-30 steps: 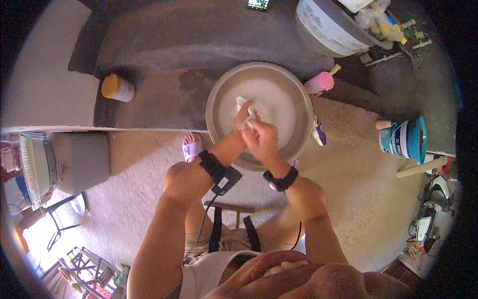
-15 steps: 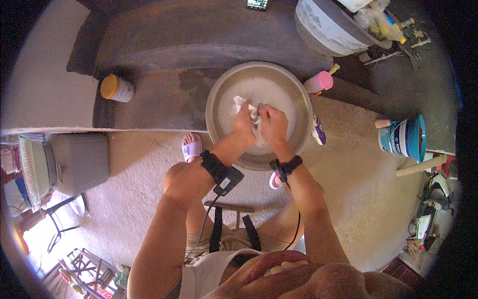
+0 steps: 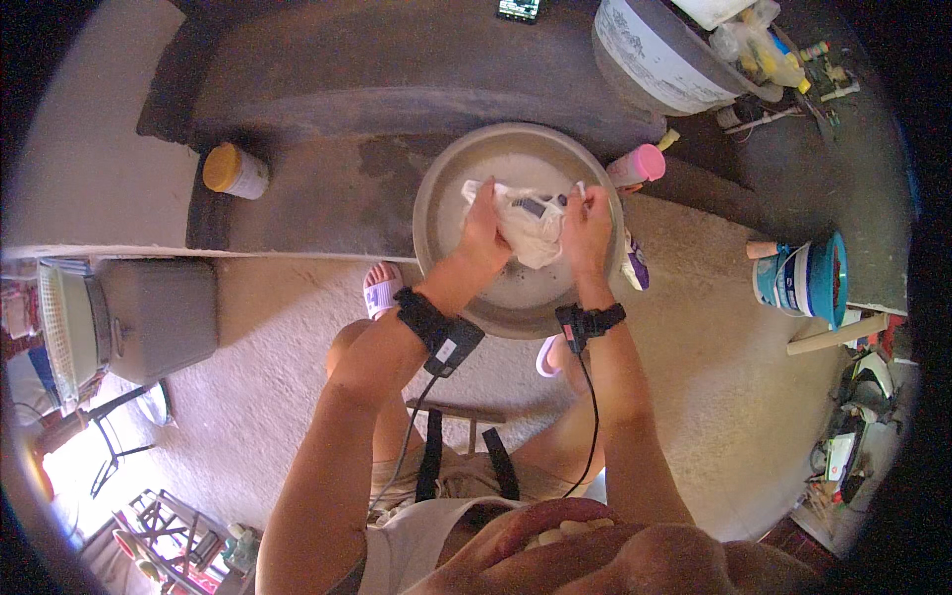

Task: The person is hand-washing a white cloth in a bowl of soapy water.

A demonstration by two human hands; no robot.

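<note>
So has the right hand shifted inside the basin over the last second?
Yes. The right hand has moved toward the basin's right rim, nearer the pink-lidded bottle, stretching the white cloth.

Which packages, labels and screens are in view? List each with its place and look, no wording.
Phone screen: top edge, dark rectangle, lit.
Jar: left on the dark slab, white, yellow lid.
Large bucket: upper right, grey with a white printed band.
Pink-capped bottle: at the basin rim's right.
Small tub: far right, white label, blue rim.
Both hands, left hand and right hand, grip a white cloth.
</note>
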